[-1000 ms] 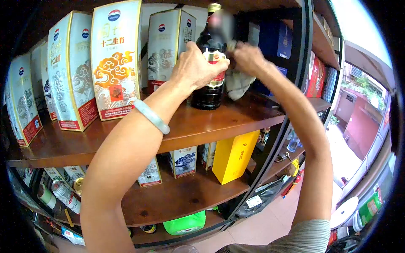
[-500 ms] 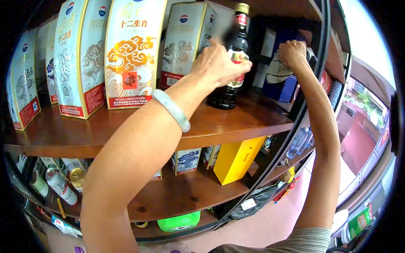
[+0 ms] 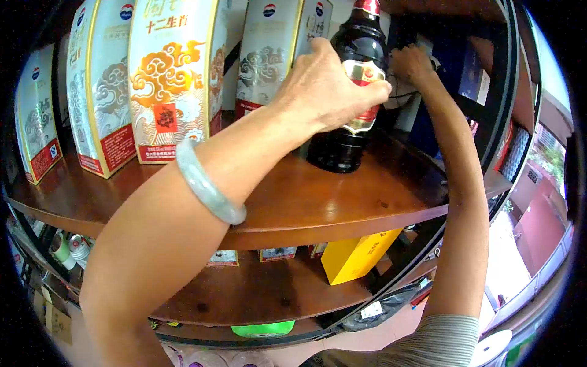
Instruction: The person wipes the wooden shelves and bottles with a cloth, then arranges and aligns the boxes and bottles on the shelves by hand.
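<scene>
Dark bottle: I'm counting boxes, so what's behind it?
A silver-grey box stands farther back, on the left; the dark bottle and left hand cover whatever is directly behind them.

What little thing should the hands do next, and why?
Maybe the left hand should hold the bottle firmly and steady: its thumb lies across the label, while the right hand is stretched out past it over the same shelf, so a bump might tip the bottle.

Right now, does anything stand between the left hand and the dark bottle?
Nothing visible does: the left hand is directly on the dark bottle, its thumb across the front. The silver-grey box stands behind the hand, not in between.
</scene>
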Action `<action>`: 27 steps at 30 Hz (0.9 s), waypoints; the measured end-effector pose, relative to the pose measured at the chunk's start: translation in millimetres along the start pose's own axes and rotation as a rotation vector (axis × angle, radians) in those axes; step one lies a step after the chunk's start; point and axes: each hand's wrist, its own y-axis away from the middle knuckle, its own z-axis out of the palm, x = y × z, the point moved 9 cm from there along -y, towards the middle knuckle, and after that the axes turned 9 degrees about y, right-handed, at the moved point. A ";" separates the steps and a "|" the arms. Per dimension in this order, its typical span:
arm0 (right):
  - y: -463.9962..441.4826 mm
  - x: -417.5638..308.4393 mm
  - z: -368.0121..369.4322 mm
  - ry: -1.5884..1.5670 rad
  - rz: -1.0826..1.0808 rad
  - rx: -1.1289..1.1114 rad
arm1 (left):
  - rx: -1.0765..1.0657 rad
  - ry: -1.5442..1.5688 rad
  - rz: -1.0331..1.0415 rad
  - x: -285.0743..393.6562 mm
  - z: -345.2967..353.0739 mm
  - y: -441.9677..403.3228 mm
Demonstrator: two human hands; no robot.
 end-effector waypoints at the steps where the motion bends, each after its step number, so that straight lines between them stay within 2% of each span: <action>1: 1.2 2.6 0.4 -0.051 0.049 0.006 | 0.027 -0.008 0.012 2.0 -2.6 1.7; 2: 3.9 7.0 0.7 -0.097 0.098 0.009 | 0.006 -0.007 0.011 1.2 -0.2 1.6; 5: 23.5 5.7 -20.1 -0.183 0.065 -0.327 | -0.043 -0.006 0.022 -3.0 5.5 -3.9; 10: 31.3 1.7 -23.1 -0.128 -0.044 -0.170 | -0.047 -0.021 0.127 -2.9 9.3 -7.8; 12: 32.4 3.4 -30.7 -0.139 -0.014 -0.120 | -0.062 -0.036 0.117 -2.1 9.1 -7.6; 13: 37.2 0.6 -38.0 -0.069 -0.093 -0.091 | -0.081 -0.019 0.114 -1.6 10.1 -7.7; 17: 44.2 -11.4 -62.0 0.025 -0.199 -0.070 | -0.104 -0.014 0.111 9.8 6.3 -2.2; 18: 44.5 -17.4 -64.3 0.079 -0.204 -0.002 | -0.093 -0.031 0.113 12.7 3.8 -0.5; 20: 47.9 -33.9 -66.5 0.186 -0.214 0.141 | -0.124 0.078 0.054 10.6 4.9 -0.1; 22: 57.9 -54.8 -77.9 0.041 -0.230 0.114 | -0.155 0.216 0.007 26.8 -0.4 3.4; 23: 53.1 -76.6 -49.0 -0.029 -0.350 -0.109 | -0.171 0.265 0.079 22.4 2.9 1.0; 24: 56.9 -102.6 -14.9 -0.102 -0.467 -0.333 | -0.205 0.247 0.047 22.3 3.2 2.1; 25: 76.8 -111.9 5.0 -0.335 -0.399 -0.354 | -0.243 0.227 0.017 27.2 1.0 3.7; 27: 96.4 -112.9 18.0 -0.556 -0.324 -0.416 | -0.235 0.214 0.020 31.4 -1.7 6.2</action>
